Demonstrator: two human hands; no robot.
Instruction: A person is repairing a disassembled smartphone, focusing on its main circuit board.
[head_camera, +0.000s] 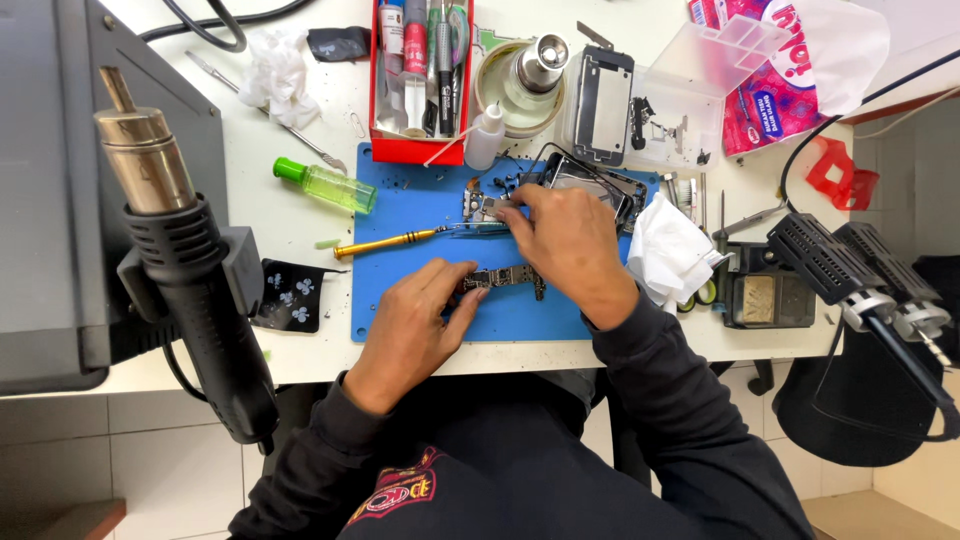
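Left hand (415, 315) rests on the blue mat (400, 300), fingertips pinching the left end of a small circuit board (505, 279) — grip closed on it. The board lies flat near the mat's middle, toward the front edge of the worktop (290, 210). Right hand (570, 245) sits just behind the board, grip closed on thin tweezers (470, 229) that point left.

Crowded around: a gold-handled screwdriver (385, 243) lies on the mat's left edge, just beside the tweezers. An opened phone frame (610, 190) sits at the mat's back right corner, partly under the right hand. A crumpled white tissue (670, 250) touches the mat's right edge. A green bottle (330, 185) lies off the mat's back left corner.

Behind the mat, a red tray (378, 100) of upright tools, a small white dropper bottle (486, 135) beside it, a clear plastic box (690, 90). Far right back, a pink-and-white packet (770, 70).

A black hot-air gun (190, 270) hangs at the left edge, nozzle up. Open room only on the mat's front left and the bare worktop strip left of it.
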